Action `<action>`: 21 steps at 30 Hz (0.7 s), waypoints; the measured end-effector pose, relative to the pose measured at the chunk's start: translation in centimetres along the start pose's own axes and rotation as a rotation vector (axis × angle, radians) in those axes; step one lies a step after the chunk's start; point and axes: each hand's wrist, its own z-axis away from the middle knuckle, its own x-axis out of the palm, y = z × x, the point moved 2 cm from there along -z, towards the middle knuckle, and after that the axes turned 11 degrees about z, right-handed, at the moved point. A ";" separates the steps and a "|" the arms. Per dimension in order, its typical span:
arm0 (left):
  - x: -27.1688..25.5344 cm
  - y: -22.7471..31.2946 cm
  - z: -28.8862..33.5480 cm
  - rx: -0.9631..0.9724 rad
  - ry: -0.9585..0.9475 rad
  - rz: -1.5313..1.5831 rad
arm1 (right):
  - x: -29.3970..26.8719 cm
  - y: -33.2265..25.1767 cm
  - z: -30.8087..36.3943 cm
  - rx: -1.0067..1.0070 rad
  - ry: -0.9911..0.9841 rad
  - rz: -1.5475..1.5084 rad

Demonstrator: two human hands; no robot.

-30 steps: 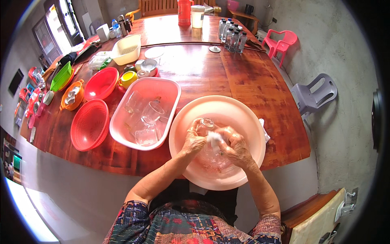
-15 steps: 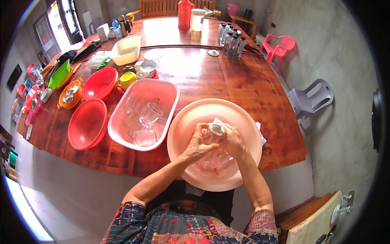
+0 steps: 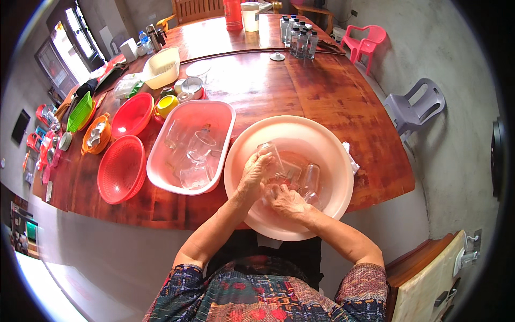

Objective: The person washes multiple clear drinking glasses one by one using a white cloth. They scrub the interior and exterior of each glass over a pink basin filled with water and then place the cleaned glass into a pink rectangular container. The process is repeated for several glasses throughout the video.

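Observation:
A wide pale-pink basin (image 3: 241, 142) stands at the table's near edge with several clear glasses in it. Over its left part, my left hand (image 3: 254, 174) is closed around a tilted drinking glass (image 3: 274, 162). Just below that glass, my right hand (image 3: 292, 204) reaches low into the basin with bent fingers; what they grip is hidden. Beside it on the right lies another clear glass (image 3: 310, 177). Left of the basin, a pink rectangular tub (image 3: 228, 115) holds several more clear glasses (image 3: 201, 145).
Left of the tub are a red colander (image 3: 122, 169), a red bowl (image 3: 134, 114), an orange basket (image 3: 96, 134) and a yellow cup (image 3: 166, 104). Several dark-capped bottles (image 3: 300, 40) stand far right. A crumpled white cloth or tissue (image 3: 351, 156) lies beside the basin. A grey chair (image 3: 416, 107) stands right.
The glass has gone from between both hands to my left hand alone, at the basin's left. My right hand has dropped lower into the basin. The whitish cloth seen at the glass is out of sight.

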 end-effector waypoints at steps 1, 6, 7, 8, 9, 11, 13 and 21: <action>0.0 0.2 0.2 -0.020 0.008 0.026 | -1.4 0.1 0.1 0.007 -0.127 -0.120; 1.1 1.0 0.8 -0.094 0.095 -0.121 | -6.8 2.8 2.3 0.214 0.058 -0.561; 1.8 1.0 1.2 -0.122 0.100 -0.117 | -8.2 2.4 2.5 0.235 0.270 -0.556; 2.2 0.7 1.5 -0.151 0.105 -0.113 | -9.4 1.8 2.2 0.256 0.483 -0.544; 1.3 0.2 1.0 -0.167 0.036 -0.034 | -9.9 0.7 1.5 0.279 0.525 -0.529; -0.9 -1.7 -1.4 -0.145 -0.158 0.174 | -8.5 -0.4 -0.7 0.210 0.708 -0.281; 0.2 -1.8 -0.9 -0.124 -0.197 0.253 | -8.3 -0.3 -2.0 0.195 0.778 -0.162; 2.8 -0.4 0.9 -0.162 -0.005 0.185 | -4.2 3.9 -2.5 0.595 0.569 -0.840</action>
